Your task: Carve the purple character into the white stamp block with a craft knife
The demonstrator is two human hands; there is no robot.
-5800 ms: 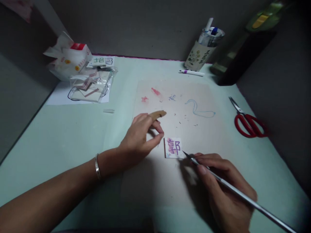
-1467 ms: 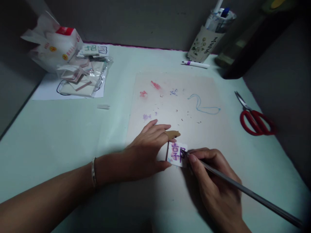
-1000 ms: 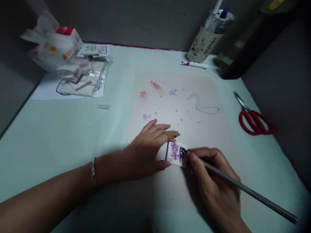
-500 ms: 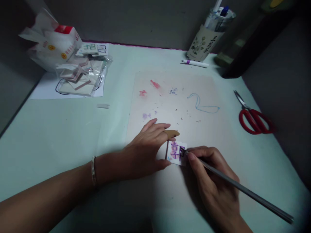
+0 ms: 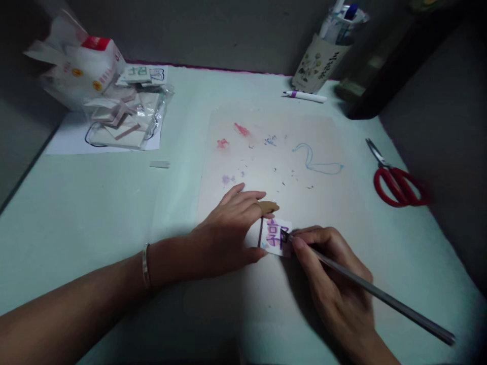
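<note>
A small white rubber block (image 5: 272, 242) with purple characters lies flat on the pale sheet. My left hand (image 5: 228, 230) holds its left side between thumb and index finger, the other fingers stretched out beyond it. A tan bandage (image 5: 268, 208) wraps one of these fingertips. In my right hand (image 5: 337, 284) is a long grey craft knife (image 5: 375, 290), gripped like a pen. Its dark pointed tip touches the right part of the block, at the purple strokes. The knife's shaft slants down to the lower right.
Red-handled scissors (image 5: 397, 182) lie at right. A capped-looking white marker (image 5: 306, 96) rests before a pen cup (image 5: 318, 61); a dark bottle (image 5: 395, 61) stands beside it. Bagged white blocks (image 5: 122, 119) and a tissue pack (image 5: 91, 66) sit back left. Crumbs and ink marks dot the sheet (image 5: 243, 114).
The knife tip stays on the right part of the block, with only a slight shift of the right hand. The whole view has moved a little; the left hand keeps its hold.
</note>
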